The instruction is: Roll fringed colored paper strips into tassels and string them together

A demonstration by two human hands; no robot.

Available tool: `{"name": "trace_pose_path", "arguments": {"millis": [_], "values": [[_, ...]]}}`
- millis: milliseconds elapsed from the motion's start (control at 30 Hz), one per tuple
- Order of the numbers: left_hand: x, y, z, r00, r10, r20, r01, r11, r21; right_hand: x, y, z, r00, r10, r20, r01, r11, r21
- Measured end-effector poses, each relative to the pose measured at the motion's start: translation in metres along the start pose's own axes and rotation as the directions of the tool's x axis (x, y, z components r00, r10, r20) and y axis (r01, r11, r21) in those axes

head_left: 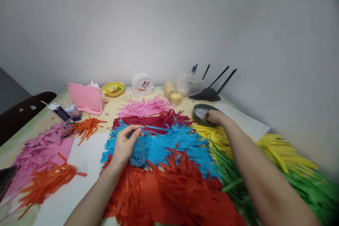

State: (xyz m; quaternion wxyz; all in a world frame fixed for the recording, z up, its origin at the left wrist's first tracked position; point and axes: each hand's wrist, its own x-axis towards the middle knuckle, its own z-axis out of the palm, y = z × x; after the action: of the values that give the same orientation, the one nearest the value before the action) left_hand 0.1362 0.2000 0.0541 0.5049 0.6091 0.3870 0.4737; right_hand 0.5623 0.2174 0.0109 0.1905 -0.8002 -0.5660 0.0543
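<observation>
My left hand (126,144) rests on the blue fringed paper (169,144) and pinches one thin blue strip (156,127) between its closed fingers. My right hand (214,116) reaches forward into a dark green bowl (196,112) holding something whitish; its fingers are curled over the rim, and I cannot make out what they hold. Red-orange fringed paper (172,190) lies nearest me, dark red fringe (159,120) beyond the blue, and yellow fringe (214,136) under my right forearm.
Pink fringe (144,107), orange scraps (86,127), more pink and orange fringe at left, and green fringe (304,187) at right cover the table. At the back stand a pink case (85,98), a yellow fruit bowl (113,89), a white container (142,84), bagged fruit and black utensils.
</observation>
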Motion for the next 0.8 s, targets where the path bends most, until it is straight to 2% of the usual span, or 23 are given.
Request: {"name": "trace_pose_path", "arguments": {"millis": [133, 200, 267, 300, 333, 367, 467, 533, 600, 800], "values": [[-0.002, 0.002, 0.002, 1.000, 0.006, 0.006, -0.005, 0.999, -0.032, -0.015, -0.034, -0.016, 0.990, 0.107, -0.092, -0.093, 0.986, 0.139], [-0.004, 0.004, 0.003, 1.000, 0.014, 0.021, -0.013, 0.999, -0.049, -0.035, -0.067, -0.020, 0.992, 0.064, -0.111, -0.036, 0.969, 0.244], [-0.008, 0.007, 0.006, 0.999, 0.025, 0.042, -0.022, 0.998, -0.054, -0.067, -0.109, -0.020, 0.996, -0.034, -0.082, 0.062, 0.923, 0.379], [-0.010, 0.010, 0.007, 0.998, 0.029, 0.053, -0.027, 0.998, -0.054, -0.085, -0.132, -0.019, 0.992, -0.104, -0.067, 0.124, 0.871, 0.476], [-0.013, 0.012, 0.007, 0.997, 0.033, 0.063, -0.029, 0.998, -0.052, -0.105, -0.154, -0.018, 0.979, -0.199, -0.053, 0.182, 0.717, 0.673], [-0.016, 0.014, 0.008, 0.997, 0.035, 0.073, -0.031, 0.998, -0.051, -0.124, -0.175, -0.017, 0.964, -0.264, -0.043, 0.194, 0.578, 0.793], [-0.029, 0.021, 0.007, 0.994, 0.049, 0.099, -0.044, 0.997, -0.059, -0.169, -0.220, -0.016, 0.939, -0.343, -0.005, 0.138, 0.364, 0.921], [-0.039, 0.024, 0.006, 0.993, 0.065, 0.099, -0.059, 0.997, -0.058, -0.186, -0.233, -0.016, 0.935, -0.356, 0.007, 0.106, 0.297, 0.949], [-0.049, 0.025, 0.004, 0.992, 0.084, 0.089, -0.080, 0.996, -0.049, -0.196, -0.237, -0.015, 0.935, -0.355, 0.002, 0.101, 0.270, 0.957], [-0.074, 0.029, -0.003, 0.987, 0.146, 0.067, -0.144, 0.989, -0.030, -0.215, -0.244, -0.009, 0.939, -0.335, -0.075, 0.183, 0.304, 0.935]]}}
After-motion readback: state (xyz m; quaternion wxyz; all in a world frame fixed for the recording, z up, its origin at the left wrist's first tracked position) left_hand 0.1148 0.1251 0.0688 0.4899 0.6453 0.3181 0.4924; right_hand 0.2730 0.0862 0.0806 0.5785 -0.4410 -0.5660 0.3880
